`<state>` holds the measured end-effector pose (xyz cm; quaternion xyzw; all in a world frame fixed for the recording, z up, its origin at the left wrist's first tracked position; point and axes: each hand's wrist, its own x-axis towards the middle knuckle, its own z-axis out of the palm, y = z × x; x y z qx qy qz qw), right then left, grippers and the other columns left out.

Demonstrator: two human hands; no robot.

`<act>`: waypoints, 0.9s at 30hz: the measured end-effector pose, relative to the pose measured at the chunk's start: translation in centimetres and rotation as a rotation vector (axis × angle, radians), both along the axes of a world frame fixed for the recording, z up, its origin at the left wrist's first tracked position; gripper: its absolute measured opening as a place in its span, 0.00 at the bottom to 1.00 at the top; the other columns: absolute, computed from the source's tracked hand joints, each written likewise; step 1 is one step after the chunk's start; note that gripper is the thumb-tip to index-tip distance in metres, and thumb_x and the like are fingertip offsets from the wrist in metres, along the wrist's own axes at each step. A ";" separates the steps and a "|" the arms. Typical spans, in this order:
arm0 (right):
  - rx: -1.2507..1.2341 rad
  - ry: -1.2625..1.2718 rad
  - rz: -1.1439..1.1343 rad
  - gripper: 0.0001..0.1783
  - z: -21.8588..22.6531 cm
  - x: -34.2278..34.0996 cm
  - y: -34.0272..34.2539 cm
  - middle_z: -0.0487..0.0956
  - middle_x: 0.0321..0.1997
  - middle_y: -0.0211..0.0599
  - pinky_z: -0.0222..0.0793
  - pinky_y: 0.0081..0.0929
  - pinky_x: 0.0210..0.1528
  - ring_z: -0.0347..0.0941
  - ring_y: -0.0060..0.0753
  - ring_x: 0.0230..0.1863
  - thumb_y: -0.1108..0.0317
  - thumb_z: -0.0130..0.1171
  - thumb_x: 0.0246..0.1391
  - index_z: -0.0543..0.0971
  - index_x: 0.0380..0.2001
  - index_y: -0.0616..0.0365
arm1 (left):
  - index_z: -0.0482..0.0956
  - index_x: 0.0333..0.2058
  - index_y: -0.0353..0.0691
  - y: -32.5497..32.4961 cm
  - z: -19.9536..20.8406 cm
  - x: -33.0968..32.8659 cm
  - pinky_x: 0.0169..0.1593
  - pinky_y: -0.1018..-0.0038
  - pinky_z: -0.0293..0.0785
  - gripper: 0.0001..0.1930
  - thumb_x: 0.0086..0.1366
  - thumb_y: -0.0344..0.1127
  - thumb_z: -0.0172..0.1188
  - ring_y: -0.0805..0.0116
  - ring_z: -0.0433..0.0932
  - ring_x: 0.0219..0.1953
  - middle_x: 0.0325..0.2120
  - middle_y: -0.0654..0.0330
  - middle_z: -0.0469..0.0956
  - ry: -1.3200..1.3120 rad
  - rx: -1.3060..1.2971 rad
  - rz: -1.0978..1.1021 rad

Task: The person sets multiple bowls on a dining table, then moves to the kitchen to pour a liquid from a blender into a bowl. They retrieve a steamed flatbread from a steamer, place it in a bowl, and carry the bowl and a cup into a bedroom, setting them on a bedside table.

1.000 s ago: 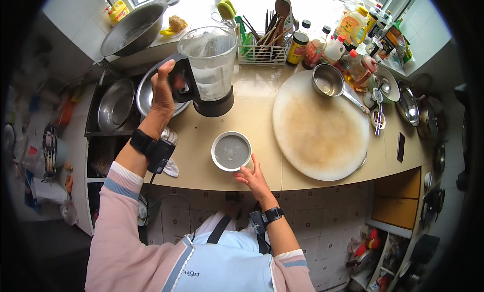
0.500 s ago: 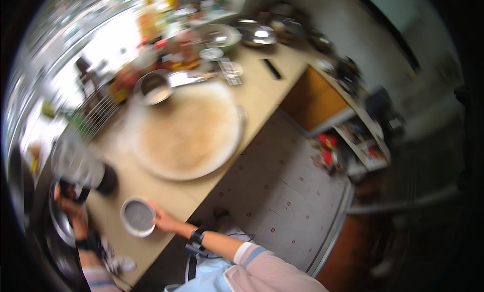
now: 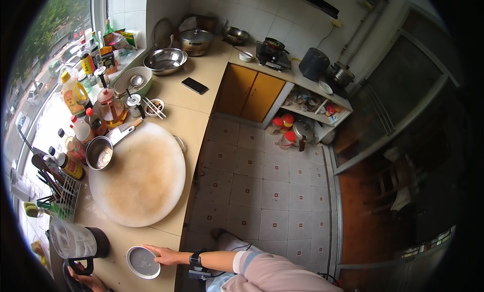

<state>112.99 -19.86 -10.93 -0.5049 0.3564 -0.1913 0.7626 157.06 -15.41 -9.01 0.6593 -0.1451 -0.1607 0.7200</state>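
In my right hand (image 3: 166, 255) is a small white bowl (image 3: 130, 263), gripped by its rim over the counter near its edge. The inside of the bowl looks grey, with a few small specks. My left hand (image 3: 86, 280), at the lower left, is closed at the black handle of a clear blender jug (image 3: 70, 240). The jug has a dark base; part of the hand is cut off by the dark picture rim. Beyond both hands lies a big round white cutting board (image 3: 143, 216), browned in its middle. A steel bowl (image 3: 100, 153) rests at the board's left edge.
A cleaver (image 3: 123, 132) lies at the board's far edge. Sauce bottles (image 3: 74, 147) and a wire utensil rack (image 3: 70, 191) line the window side. Farther off are a phone (image 3: 194, 85), a steel basin (image 3: 165, 61) and a gas stove (image 3: 272, 55). Tiled floor (image 3: 262, 191) lies right of the counter.
The view has swung and steadied, so the counter's far end and the stove show sharply. Both hands appear lower in the picture, the right still with the bowl, the left still at the jug handle.
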 end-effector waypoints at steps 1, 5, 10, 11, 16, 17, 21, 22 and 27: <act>0.034 -0.009 -0.007 0.45 0.2 -0.3 0.0 0.77 0.34 0.39 0.74 0.26 0.27 0.73 0.27 0.22 0.75 0.46 0.47 0.49 0.70 0.37 | 0.70 0.51 0.41 -0.2 0.4 -0.7 0.51 0.71 0.61 0.28 0.62 0.58 0.52 0.69 0.66 0.46 0.44 0.62 0.70 -0.025 0.014 0.008; 0.124 -0.008 0.013 0.45 1.9 -2.4 -0.2 0.77 0.29 0.36 0.75 0.23 0.27 0.73 0.24 0.22 0.74 0.47 0.48 0.49 0.70 0.35 | 0.68 0.52 0.41 -0.6 2.7 -3.6 0.53 0.69 0.60 0.30 0.61 0.60 0.51 0.67 0.66 0.48 0.45 0.60 0.69 -0.143 0.069 0.044; 0.200 -0.077 -0.053 0.45 5.9 -6.9 0.1 0.76 0.28 0.33 0.76 0.22 0.30 0.73 0.20 0.23 0.73 0.48 0.49 0.48 0.70 0.34 | 0.66 0.54 0.42 0.1 6.2 -7.8 0.56 0.66 0.59 0.33 0.60 0.62 0.51 0.65 0.65 0.50 0.47 0.58 0.69 -0.310 0.103 0.099; 0.214 -0.081 -0.069 0.45 6.7 -7.9 0.0 0.76 0.28 0.32 0.76 0.22 0.30 0.73 0.20 0.24 0.73 0.48 0.50 0.48 0.70 0.34 | 0.65 0.54 0.42 0.5 7.2 -8.8 0.57 0.65 0.58 0.33 0.60 0.62 0.50 0.64 0.65 0.51 0.48 0.58 0.68 -0.348 0.102 0.111; 0.211 -0.141 -0.177 0.43 9.4 -15.1 -0.3 0.74 0.44 0.33 0.77 0.23 0.42 0.74 0.20 0.37 0.74 0.51 0.54 0.48 0.70 0.36 | 0.62 0.56 0.42 4.0 11.0 -16.0 0.60 0.62 0.57 0.36 0.59 0.64 0.50 0.62 0.65 0.53 0.50 0.55 0.68 -0.502 0.088 0.178; 0.228 -0.123 -0.162 0.43 9.9 -17.1 -0.5 0.73 0.47 0.32 0.78 0.24 0.42 0.74 0.20 0.39 0.75 0.51 0.54 0.48 0.70 0.37 | 0.62 0.56 0.42 4.8 11.3 -17.8 0.60 0.62 0.57 0.36 0.59 0.65 0.50 0.61 0.65 0.54 0.51 0.55 0.67 -0.514 0.091 0.178; 0.176 -0.151 -0.325 0.43 11.1 -25.3 -0.8 0.74 0.47 0.32 0.80 0.27 0.38 0.77 0.23 0.37 0.75 0.50 0.52 0.49 0.69 0.35 | 0.60 0.58 0.42 8.0 10.2 -26.4 0.63 0.60 0.56 0.39 0.59 0.67 0.49 0.59 0.64 0.56 0.52 0.53 0.67 -0.460 0.113 0.086; 0.113 -0.143 -0.360 0.43 11.2 -27.7 -0.9 0.74 0.47 0.31 0.80 0.26 0.37 0.77 0.23 0.37 0.76 0.50 0.52 0.50 0.69 0.35 | 0.59 0.58 0.42 8.8 9.4 -28.9 0.63 0.59 0.55 0.39 0.59 0.67 0.49 0.59 0.64 0.56 0.53 0.52 0.67 -0.419 0.131 0.030; 0.010 -0.102 -0.564 0.43 11.0 -40.1 -1.7 0.68 0.60 0.31 0.79 0.22 0.34 0.75 0.21 0.37 0.76 0.54 0.51 0.52 0.69 0.44 | 0.56 0.60 0.42 11.1 4.1 -42.1 0.66 0.56 0.54 0.42 0.58 0.69 0.48 0.57 0.64 0.59 0.55 0.50 0.66 0.079 0.217 -0.422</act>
